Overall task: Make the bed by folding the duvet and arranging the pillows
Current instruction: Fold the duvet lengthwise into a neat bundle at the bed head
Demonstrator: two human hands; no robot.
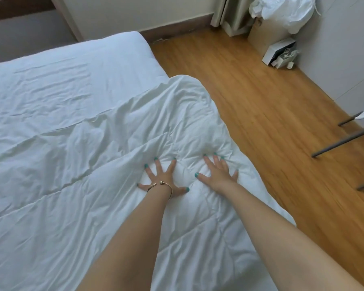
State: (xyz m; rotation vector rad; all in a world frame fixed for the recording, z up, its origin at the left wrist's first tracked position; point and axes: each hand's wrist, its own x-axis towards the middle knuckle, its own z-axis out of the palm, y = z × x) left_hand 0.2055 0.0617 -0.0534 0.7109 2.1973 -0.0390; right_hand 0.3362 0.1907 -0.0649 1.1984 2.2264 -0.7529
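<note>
A white quilted duvet (105, 160) lies creased across the bed, its rounded far edge reaching the bed's right side. My left hand (163, 178), with a gold bangle at the wrist, presses flat on the duvet with fingers spread. My right hand (218, 172) lies flat beside it, a little to the right, fingers also spread. Neither hand holds any fabric. Beyond the duvet, the white sheet (82, 64) covers the mattress up to the far corner. No pillows are in view.
Wooden floor (250, 97) runs along the bed's right side. A cardboard box topped with white plastic (282, 15) stands in the far corner, with a small white box (278, 53) beside it. Dark metal furniture legs (343, 141) stick in at the right edge.
</note>
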